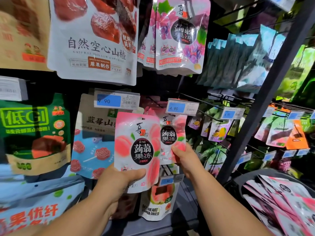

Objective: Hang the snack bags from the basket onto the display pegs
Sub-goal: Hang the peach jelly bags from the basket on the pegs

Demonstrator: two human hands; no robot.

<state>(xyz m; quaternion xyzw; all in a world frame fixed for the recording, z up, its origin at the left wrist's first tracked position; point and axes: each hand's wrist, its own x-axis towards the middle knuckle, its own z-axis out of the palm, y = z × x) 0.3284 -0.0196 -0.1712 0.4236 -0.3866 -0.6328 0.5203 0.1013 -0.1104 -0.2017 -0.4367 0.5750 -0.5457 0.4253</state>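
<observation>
Two peach bags (pixel 136 143): left grip (pixel 119 182) holds one, right grip (pixel 185 159) another, beneath price tags (pixel 183 107).

A dark back panel (pixel 73 82) spans the view. A grey upright post (pixel 265 106) slants at right. A grey shelf (pixel 187 212) lies below.

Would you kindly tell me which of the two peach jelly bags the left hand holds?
The front peach jelly bag, left of the other, gripped low by the left hand; the right hand pinches the rear peach jelly bag.
</observation>
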